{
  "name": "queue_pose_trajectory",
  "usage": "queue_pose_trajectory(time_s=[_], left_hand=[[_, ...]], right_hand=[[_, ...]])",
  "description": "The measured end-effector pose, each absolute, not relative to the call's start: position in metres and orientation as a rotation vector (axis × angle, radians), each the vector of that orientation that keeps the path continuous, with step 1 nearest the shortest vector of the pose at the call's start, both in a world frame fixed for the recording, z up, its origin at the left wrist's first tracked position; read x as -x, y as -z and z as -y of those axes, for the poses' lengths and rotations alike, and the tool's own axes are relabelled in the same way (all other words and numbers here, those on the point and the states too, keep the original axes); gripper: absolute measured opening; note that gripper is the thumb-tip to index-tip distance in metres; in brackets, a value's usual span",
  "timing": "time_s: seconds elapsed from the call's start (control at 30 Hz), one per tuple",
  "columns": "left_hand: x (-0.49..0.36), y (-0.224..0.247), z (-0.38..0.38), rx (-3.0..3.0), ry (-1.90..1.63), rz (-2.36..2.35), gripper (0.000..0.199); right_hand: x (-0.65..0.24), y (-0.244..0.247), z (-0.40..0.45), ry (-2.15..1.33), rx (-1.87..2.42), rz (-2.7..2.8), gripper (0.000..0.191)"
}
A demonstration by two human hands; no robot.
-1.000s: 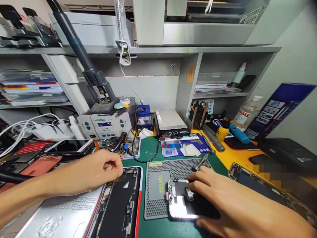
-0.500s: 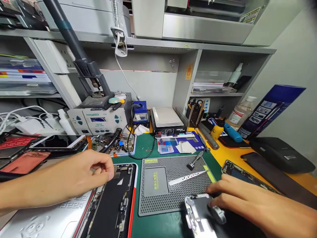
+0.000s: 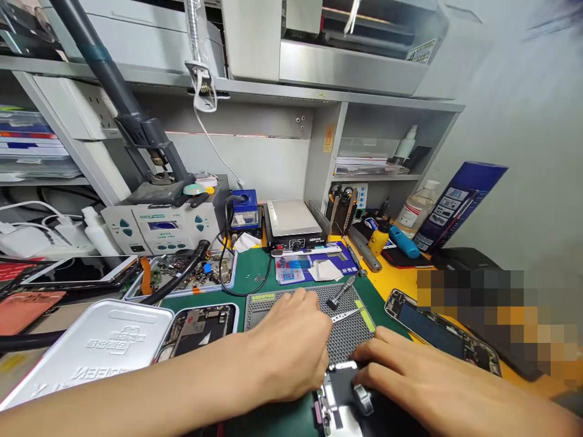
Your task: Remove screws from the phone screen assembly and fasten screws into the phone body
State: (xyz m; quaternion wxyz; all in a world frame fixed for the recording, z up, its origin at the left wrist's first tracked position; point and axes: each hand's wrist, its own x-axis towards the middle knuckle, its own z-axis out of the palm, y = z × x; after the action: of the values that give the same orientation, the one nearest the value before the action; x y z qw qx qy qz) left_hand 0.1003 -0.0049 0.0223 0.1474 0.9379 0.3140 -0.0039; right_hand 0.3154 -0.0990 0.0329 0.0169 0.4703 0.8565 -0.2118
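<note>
Phone part (image 3: 340,383) just this side of grey mat (image 3: 348,341) | right hand (image 3: 423,385): fingers clamped on it | left hand (image 3: 291,345): fingers tucked from view by its edge, can't tell if gripping | tip imo: steady edge hold, light pressure

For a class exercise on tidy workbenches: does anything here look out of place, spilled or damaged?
Yes, mildly: left of centre, a black hose lies across the tray of small parts, which looks untidy. I see no spill; damage is hard to judge.
</note>
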Motion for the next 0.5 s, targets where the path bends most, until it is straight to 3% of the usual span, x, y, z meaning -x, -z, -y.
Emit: queue_pose_trajectory(time_s=[0.13, 0.5], left_hand=[[-0.114, -0.018, -0.004, -2.724, 0.097, -0.891, 0.011], [-0.100, -0.022, -0.013, -2.625, 0.109, -0.842, 0.012]], right_hand=[[-0.312, -0.030, 0.102, 0.516, -1.390, -2.820, 0.035], [-0.313, -0.028, 0.100, 0.509, -1.382, -2.827, 0.033]])
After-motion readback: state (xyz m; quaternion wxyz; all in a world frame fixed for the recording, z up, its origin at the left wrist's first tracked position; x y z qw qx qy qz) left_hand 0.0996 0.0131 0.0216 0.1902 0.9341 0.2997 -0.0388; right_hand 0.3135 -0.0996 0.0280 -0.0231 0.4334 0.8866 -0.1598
